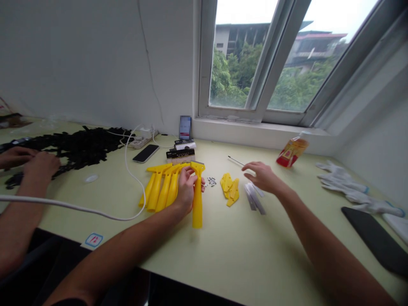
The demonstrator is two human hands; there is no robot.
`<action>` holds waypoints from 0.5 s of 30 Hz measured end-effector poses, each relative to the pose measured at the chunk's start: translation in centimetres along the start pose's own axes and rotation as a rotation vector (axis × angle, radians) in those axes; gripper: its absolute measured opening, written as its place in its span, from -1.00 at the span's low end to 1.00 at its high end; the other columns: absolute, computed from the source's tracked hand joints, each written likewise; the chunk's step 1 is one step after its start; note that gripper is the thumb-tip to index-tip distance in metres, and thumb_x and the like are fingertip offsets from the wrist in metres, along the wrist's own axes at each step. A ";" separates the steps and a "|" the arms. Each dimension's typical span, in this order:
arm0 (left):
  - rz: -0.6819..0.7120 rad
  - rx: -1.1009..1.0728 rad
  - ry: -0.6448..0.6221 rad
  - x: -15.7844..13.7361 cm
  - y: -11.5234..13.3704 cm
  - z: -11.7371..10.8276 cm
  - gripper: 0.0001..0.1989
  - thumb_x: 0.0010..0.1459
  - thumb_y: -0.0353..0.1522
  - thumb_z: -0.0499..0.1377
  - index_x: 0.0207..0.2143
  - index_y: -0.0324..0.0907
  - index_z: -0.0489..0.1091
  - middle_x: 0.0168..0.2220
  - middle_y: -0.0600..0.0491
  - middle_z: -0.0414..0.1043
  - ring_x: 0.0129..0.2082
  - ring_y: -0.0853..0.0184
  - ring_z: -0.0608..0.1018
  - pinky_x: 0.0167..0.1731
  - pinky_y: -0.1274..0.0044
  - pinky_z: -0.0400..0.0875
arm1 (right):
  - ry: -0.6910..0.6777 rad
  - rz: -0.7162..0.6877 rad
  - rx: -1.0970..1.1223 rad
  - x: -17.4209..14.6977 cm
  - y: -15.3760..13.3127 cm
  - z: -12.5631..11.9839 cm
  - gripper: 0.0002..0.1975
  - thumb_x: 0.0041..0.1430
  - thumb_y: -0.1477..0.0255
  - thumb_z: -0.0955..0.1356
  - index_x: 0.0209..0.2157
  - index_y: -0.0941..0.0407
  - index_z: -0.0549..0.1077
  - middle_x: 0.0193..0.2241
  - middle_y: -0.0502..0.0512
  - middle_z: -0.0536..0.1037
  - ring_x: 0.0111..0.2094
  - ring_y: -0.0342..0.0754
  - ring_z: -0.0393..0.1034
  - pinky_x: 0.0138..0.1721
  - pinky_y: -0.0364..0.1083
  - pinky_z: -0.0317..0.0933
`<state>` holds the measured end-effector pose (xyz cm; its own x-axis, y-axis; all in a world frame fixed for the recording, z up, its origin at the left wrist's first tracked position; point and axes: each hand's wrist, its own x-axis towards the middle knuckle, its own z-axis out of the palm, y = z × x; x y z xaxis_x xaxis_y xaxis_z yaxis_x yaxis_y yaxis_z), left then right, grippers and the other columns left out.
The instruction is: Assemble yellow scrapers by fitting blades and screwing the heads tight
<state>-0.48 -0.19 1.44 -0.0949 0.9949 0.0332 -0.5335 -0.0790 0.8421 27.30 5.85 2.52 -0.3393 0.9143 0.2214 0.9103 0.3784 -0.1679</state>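
My left hand (186, 189) is closed round a yellow scraper handle (197, 204), which stands nearly upright in view with its wide head at the top. Beside that hand several more yellow scraper handles (163, 187) lie in a row. Small metal nuts or screws (211, 182) are scattered just right of the held handle. Farther right is a small pile of yellow plastic plates (230, 189). My right hand (259, 175) hovers over flat metal blades (253, 197), fingers apart. A thin screwdriver-like rod (236, 160) points away from its fingertips; its other end is hidden.
Black strips (86, 144) lie in a heap at left, near another person's hands (41, 163). A white cable (127, 170) loops across the table by a phone (145, 153). Small boxes (180, 156), a red-yellow pouch (292, 149), gloves (347, 185) and a black slab (376, 238) stand around.
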 end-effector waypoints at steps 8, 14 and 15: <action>0.061 0.043 0.004 0.2 -0.4 -0.1 -0.65 -0.01 -0.36 0.28 -0.21 -0.15 0.21 -0.12 0.05 0.31 -0.44 0.46 0.52 -0.52 0.57 0.44 | -0.017 -0.407 0.064 -0.7 -11.3 5.4 -0.59 0.29 0.58 0.18 0.08 0.04 0.41 0.12 0.15 0.45 0.17 0.11 0.22 0.08 0.17 0.08; 0.054 0.048 0.007 0.3 -0.5 -0.1 -0.65 -0.02 -0.35 0.28 -0.21 -0.16 0.20 -0.12 0.04 0.32 -0.46 0.49 0.50 -0.51 0.58 0.44 | -0.037 -0.458 0.011 -1.0 -11.0 5.9 -0.51 0.20 0.67 0.21 0.09 0.03 0.42 0.06 0.16 0.50 0.18 0.15 0.20 0.12 0.24 -0.03; 0.051 0.056 0.008 0.2 -0.5 -0.1 -0.65 -0.02 -0.35 0.28 -0.21 -0.16 0.20 -0.13 0.05 0.33 -0.47 0.49 0.50 -0.51 0.58 0.44 | -0.025 -0.465 0.012 -0.9 -11.0 5.9 -0.54 0.20 0.66 0.21 0.06 0.04 0.45 0.03 0.15 0.53 0.16 0.14 0.22 0.12 0.23 -0.04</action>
<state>-0.35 0.07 0.98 -0.1274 0.9892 0.0731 -0.4800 -0.1259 0.8682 16.20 1.67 -1.49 -0.7167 0.6500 0.2526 0.6571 0.7508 -0.0672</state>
